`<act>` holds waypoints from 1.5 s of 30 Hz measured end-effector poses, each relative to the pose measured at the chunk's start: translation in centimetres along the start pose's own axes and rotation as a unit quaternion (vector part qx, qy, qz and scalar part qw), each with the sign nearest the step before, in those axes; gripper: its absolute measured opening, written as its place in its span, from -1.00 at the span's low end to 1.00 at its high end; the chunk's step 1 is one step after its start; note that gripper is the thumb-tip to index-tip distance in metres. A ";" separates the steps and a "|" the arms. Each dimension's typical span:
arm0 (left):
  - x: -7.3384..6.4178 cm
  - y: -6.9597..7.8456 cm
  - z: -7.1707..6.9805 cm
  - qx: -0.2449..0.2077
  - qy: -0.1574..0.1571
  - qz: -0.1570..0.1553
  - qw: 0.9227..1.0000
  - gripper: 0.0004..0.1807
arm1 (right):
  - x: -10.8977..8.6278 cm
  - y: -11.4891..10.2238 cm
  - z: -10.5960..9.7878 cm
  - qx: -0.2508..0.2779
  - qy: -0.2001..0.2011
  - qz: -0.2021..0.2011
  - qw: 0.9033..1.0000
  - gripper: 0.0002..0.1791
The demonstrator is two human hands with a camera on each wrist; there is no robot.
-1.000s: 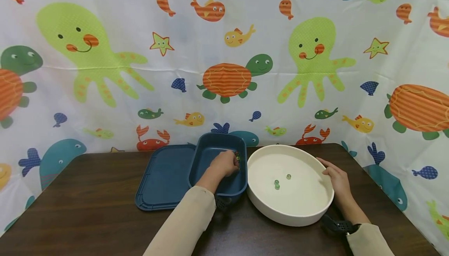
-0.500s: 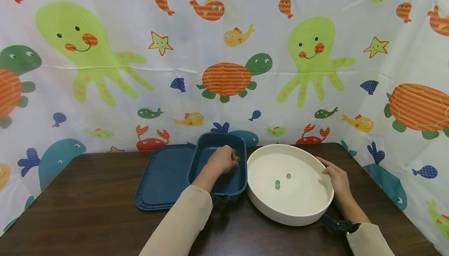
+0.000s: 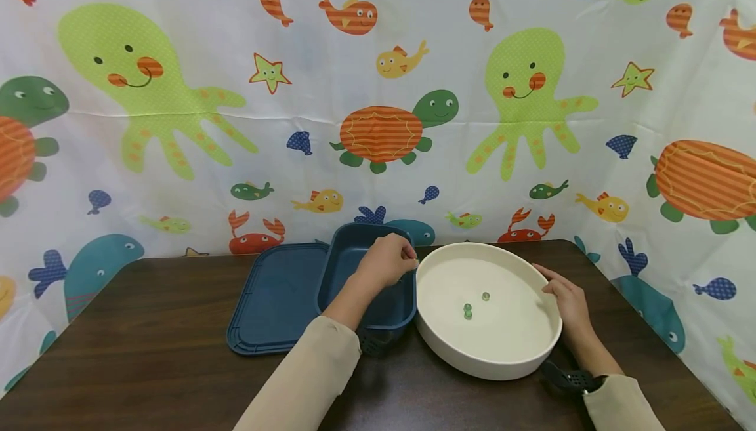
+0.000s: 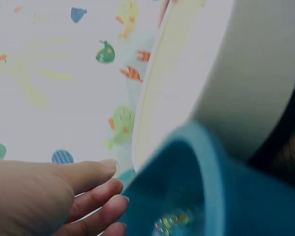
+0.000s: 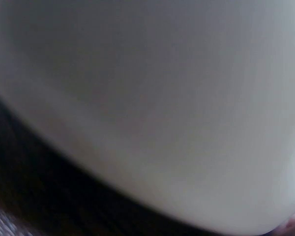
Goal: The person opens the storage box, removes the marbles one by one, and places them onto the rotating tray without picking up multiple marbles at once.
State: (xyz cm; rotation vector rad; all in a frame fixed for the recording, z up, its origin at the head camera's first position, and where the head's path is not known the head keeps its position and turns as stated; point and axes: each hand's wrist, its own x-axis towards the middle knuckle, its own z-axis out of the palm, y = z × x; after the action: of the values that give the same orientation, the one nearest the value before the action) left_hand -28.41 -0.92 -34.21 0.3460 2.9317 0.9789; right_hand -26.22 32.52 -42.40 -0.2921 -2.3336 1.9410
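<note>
My left hand (image 3: 385,262) is raised over the right rim of a deep blue bin (image 3: 378,316). Its thumb and index finger pinch a small glass marble (image 4: 117,168), mostly hidden by the fingertips. Down in the bin, several coloured marbles (image 4: 172,222) show in the left wrist view. My right hand (image 3: 568,306) grips the right rim of a round cream-white tray (image 3: 490,370), thumb over the edge and fingers along the outside. Two pale green marbles (image 3: 468,311) lie together on the tray floor, with a single clear-green marble (image 3: 486,296) apart from them.
A flat blue lid (image 3: 280,300) lies left of the bin on the dark wooden table (image 3: 147,339). Bin and tray stand side by side, rims close together. Behind the table hangs a curtain (image 3: 295,188) printed with sea animals.
My left hand has come up out of the bin and moved right to its rim, a marble between the fingertips. The right hand and the tray have stayed put.
</note>
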 end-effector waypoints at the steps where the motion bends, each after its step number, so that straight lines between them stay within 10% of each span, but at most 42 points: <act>1: -0.1 0.4 0.1 -0.001 -0.004 0.003 1.000 -0.88 | 0.0 0.0 0.0 0.001 -0.001 0.000 1.000 -0.40; 16: 0.5 4.7 3.5 0.036 -0.061 0.025 0.997 -0.89 | 0.1 0.0 0.0 0.003 0.000 0.001 1.000 -0.42; 27: 1.8 4.7 7.0 0.030 -0.082 0.023 0.996 -0.90 | 0.1 0.1 0.0 0.001 -0.007 0.004 1.000 -0.41; 45: 2.2 5.2 8.9 0.031 -0.076 -0.001 0.997 -0.88 | 0.3 0.1 -0.1 0.007 -0.002 -0.001 1.000 -0.41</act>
State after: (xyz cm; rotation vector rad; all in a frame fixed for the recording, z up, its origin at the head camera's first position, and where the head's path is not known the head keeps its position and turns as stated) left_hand -28.67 8.84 -38.18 0.3993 2.8286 0.8239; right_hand -26.46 32.66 -42.48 -0.2843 -2.3204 1.9590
